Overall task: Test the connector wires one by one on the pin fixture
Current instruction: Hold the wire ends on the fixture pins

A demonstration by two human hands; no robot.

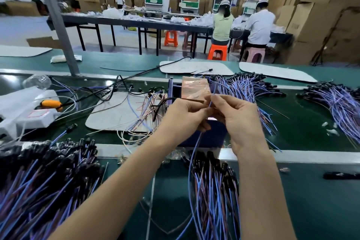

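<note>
1. The left pile (39,181) of blue and dark wires lies at your near left, black connectors bunched at the far end. It looks like stock kept apart from the rest. Whether it is tested or not, I cannot tell.
2. Your left hand (185,115) curls its fingers round the wire (196,142) low down, probably to steady the limp length.
3. The wire is thin and blue. It climbs from the bundle (212,191) near your body, passes between both hands, and its tip stands just in front of the fixture (194,89).
4. The fixture is a copper-coloured plate on a blue box, right behind your hands, so each wire has little way to travel. Its pins are hidden.
5. Your right hand (239,121) pinches the wire near its upper end between thumb and forefinger, seemingly to aim the tip.
6. The right pile (245,87) fans out on the belt (311,200), beside the fixture.
</note>
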